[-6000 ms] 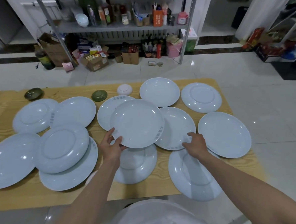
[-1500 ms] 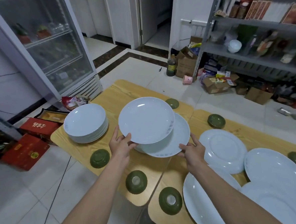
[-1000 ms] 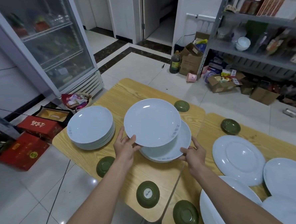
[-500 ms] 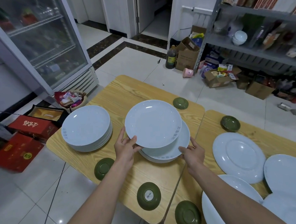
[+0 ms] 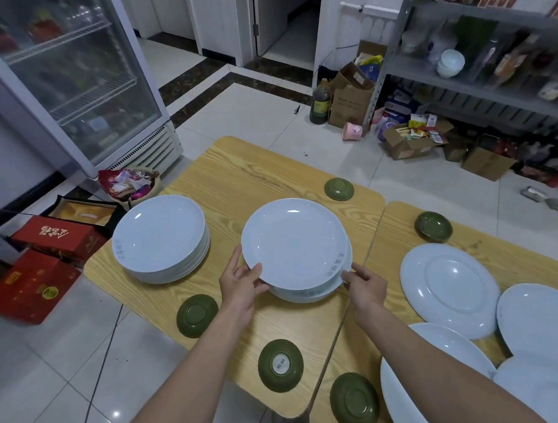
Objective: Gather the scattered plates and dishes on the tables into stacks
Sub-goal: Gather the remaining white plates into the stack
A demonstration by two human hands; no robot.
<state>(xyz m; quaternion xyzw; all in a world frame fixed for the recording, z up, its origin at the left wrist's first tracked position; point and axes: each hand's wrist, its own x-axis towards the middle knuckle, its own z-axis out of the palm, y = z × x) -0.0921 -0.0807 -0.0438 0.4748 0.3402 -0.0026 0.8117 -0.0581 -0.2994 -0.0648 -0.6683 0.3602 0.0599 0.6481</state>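
A white plate (image 5: 292, 241) lies on top of a small stack of plates (image 5: 309, 294) in the middle of the left wooden table (image 5: 236, 178). My left hand (image 5: 239, 284) grips the top plate's near left rim. Fingers of my right hand (image 5: 365, 284) touch the near right rim of the stack's lower plates. To the left stands a taller stack of white plates (image 5: 160, 238). More white plates (image 5: 449, 287) lie spread on the right table (image 5: 399, 223).
Several upturned green saucers (image 5: 280, 365) dot both tables near the edges. Red boxes (image 5: 30, 285) and a basket (image 5: 129, 186) sit on the floor at left, beside a glass-door fridge (image 5: 67, 77). A metal shelf (image 5: 490, 51) with cardboard boxes stands at back right.
Six seconds ago I held these plates over the right table; since then I carried them to the left table. In the last second they came down onto the small stack.
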